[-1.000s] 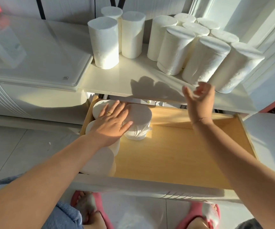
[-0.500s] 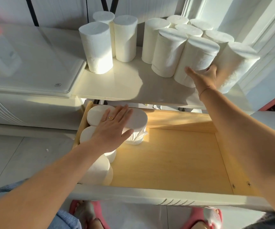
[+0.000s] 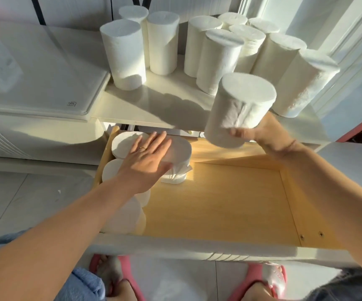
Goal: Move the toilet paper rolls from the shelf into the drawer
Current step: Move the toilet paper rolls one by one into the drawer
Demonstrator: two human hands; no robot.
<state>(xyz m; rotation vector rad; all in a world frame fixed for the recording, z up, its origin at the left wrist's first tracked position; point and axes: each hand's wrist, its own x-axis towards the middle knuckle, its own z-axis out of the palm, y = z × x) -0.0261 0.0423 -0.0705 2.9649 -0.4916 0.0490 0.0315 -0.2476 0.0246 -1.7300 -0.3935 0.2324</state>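
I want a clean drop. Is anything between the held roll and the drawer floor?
Nothing visible. The right hand holds the toilet paper roll at the back of the drawer; left hand and stored rolls sit leftward.

Pink slippers (image 3: pixel 135 288), glass tabletop (image 3: pixel 34 68) (reflective), tiled floor (image 3: pixel 23 192)

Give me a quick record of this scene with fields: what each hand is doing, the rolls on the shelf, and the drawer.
right hand: grips the held roll near its bottom, lifted off the shelf, over the back of the drawer
left hand: flat, fingers straight, resting on the drawer rolls
shelf rolls: ten upright, three at left, seven at right
drawer state: open; rolls upright along its left side, the rest bare wood
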